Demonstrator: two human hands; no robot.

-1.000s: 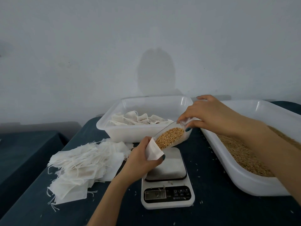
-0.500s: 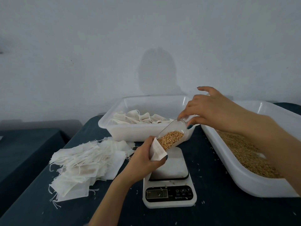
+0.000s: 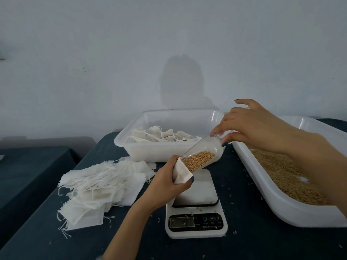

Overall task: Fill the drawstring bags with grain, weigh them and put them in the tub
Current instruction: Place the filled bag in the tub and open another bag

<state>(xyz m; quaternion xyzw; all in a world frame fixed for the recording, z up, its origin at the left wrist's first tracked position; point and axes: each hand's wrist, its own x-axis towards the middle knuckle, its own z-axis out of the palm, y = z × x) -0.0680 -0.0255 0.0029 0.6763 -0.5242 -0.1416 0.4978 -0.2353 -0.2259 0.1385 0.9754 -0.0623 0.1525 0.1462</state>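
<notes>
My left hand (image 3: 165,182) grips a small white drawstring bag (image 3: 180,172) above the scale (image 3: 196,207), mouth turned up and right. My right hand (image 3: 251,126) pinches the back end of a clear plastic scoop (image 3: 204,152), tilted steeply down to the left. Brown grain lies in the scoop's lower end, at the bag's mouth. The white tub (image 3: 150,150) behind holds several filled bags. At the right, a large white tray (image 3: 293,209) holds loose grain (image 3: 285,175).
A heap of empty white bags (image 3: 97,190) with loose strings lies on the dark cloth left of the scale. Stray grains dot the cloth and the scale's front. A second dark surface sits lower at the far left. A plain wall stands behind.
My right hand has lifted the scoop's back end higher, so the scoop tilts more steeply. The grain has slid down toward the bag's mouth. My left hand has stayed nearly in place.
</notes>
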